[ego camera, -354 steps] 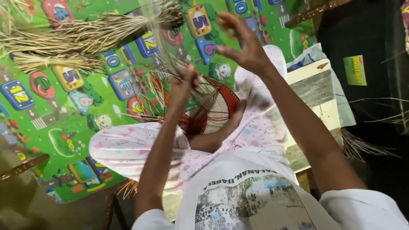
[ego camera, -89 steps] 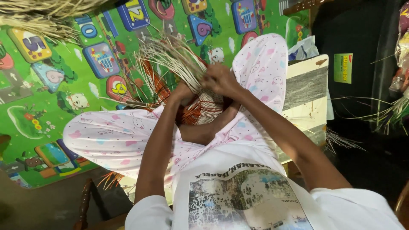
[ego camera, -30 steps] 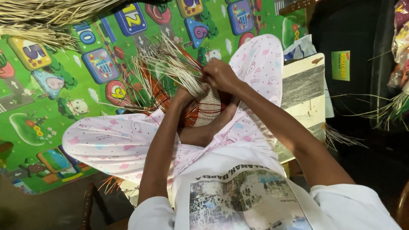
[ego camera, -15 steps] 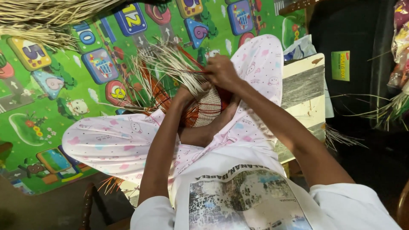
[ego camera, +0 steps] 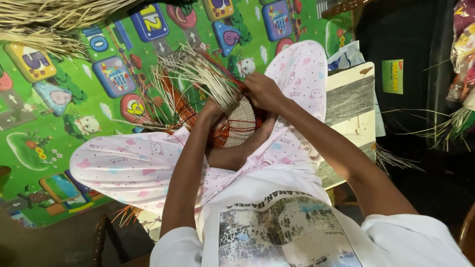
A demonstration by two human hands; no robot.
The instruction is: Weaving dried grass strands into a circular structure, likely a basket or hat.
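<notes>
We are gripping pale straw strands with both hands, left hand and right hand clamped, over a half-woven basket (resting in our lap).

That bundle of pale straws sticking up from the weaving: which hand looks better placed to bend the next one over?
Probably the right hand: it pinches at the base of the loose straws, while the left hand seems to steady the woven piece.
</notes>
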